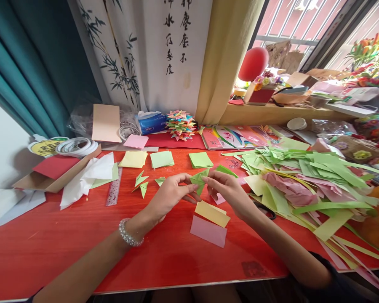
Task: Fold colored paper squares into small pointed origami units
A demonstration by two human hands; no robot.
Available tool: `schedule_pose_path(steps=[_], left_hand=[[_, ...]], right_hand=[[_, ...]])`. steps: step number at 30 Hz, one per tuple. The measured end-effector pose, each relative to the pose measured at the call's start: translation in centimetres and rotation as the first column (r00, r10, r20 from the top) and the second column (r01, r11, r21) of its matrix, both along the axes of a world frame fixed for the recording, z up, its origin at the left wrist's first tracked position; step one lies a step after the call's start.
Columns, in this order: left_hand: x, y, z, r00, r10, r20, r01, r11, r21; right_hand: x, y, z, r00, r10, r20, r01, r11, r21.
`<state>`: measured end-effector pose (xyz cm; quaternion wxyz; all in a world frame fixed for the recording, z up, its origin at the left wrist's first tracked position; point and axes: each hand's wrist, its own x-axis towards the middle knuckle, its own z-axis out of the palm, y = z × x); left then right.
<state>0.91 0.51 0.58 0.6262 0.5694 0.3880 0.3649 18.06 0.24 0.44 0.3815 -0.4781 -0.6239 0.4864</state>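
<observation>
Between my two hands, above the red table (164, 261), is a folded green piece of paper (199, 179). My left hand (176, 191) pinches its left side, thumb and fingers closed on it. My right hand (225, 188) grips its right side between thumb and fingertips. Just below lie a yellow paper rectangle (212, 213), partly folded over, and a pink paper rectangle (208, 230). Left of my left hand are a few small folded green pieces (140, 179). Behind my hands sit a green paper stack (201, 160), a pale green stack (162, 159) and a yellow stack (133, 159).
A heap of green, yellow and pink paper strips (309, 181) covers the right side, with black scissors handles (268, 210) by my right forearm. At left are a ruler (114, 187), white tissue (88, 179) and a cardboard tray (53, 184). A multicoloured paper ball (180, 125) stands at the back.
</observation>
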Motion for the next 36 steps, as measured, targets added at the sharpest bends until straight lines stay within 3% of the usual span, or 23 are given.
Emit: schedule_pose_path(steps=[4, 9, 14, 17, 19, 21, 23, 24, 25, 27, 31, 36], left_hand=[[-0.1, 0.2, 0.0, 0.996, -0.034, -0.083, 0.035, 0.999, 0.016], [-0.2, 0.3, 0.2, 0.965, 0.085, -0.25, -0.021, 0.969, 0.247], [-0.2, 0.1, -0.3, 0.988, 0.135, -0.079, -0.114, 0.968, 0.225], [-0.1, -0.2, -0.5, 0.985, 0.137, -0.106, -0.109, 0.964, 0.241], [-0.1, -0.3, -0.3, 0.957, 0.207, -0.204, -0.119, 0.919, 0.375], [-0.2, -0.4, 0.1, 0.916, 0.282, -0.287, -0.069, 0.813, 0.578], [-0.3, -0.2, 0.3, 0.906, 0.243, -0.347, 0.083, 0.701, 0.708], [-0.4, 0.0, 0.4, 0.909, 0.186, -0.374, 0.161, 0.671, 0.724], [-0.5, 0.1, 0.3, 0.91, 0.122, -0.397, 0.219, 0.672, 0.707], [-0.7, 0.4, 0.1, 0.915, 0.03, -0.403, 0.256, 0.728, 0.636], [-1.0, 0.5, -0.2, 0.937, -0.016, -0.349, 0.194, 0.855, 0.481], [-1.1, 0.5, 0.0, 0.975, -0.058, -0.215, 0.14, 0.909, 0.392]], right_hand=[[-0.1, -0.2, 0.2, 0.995, 0.012, 0.095, -0.018, 0.997, 0.069], [-0.2, -0.2, 0.3, 0.984, 0.057, 0.169, -0.075, 0.992, 0.105], [-0.4, -0.3, 0.5, 0.981, 0.192, 0.026, -0.19, 0.98, -0.057], [-0.6, -0.4, 0.4, 0.974, 0.209, -0.089, -0.219, 0.969, -0.114], [-0.6, -0.5, 0.3, 0.973, 0.182, -0.145, -0.203, 0.967, -0.154], [-0.6, -0.5, 0.0, 0.968, 0.161, -0.193, -0.197, 0.963, -0.185], [-0.5, -0.4, -0.2, 0.958, 0.15, -0.244, -0.197, 0.963, -0.183], [-0.5, -0.4, -0.3, 0.954, 0.145, -0.264, -0.195, 0.965, -0.174], [-0.5, -0.4, -0.4, 0.95, 0.14, -0.279, -0.19, 0.968, -0.162], [-0.6, -0.5, -0.5, 0.947, 0.124, -0.296, -0.173, 0.975, -0.143], [-0.8, -0.7, -0.5, 0.947, 0.104, -0.304, -0.142, 0.984, -0.105], [-0.9, -1.0, 0.0, 0.966, 0.12, -0.227, -0.132, 0.99, -0.042]])
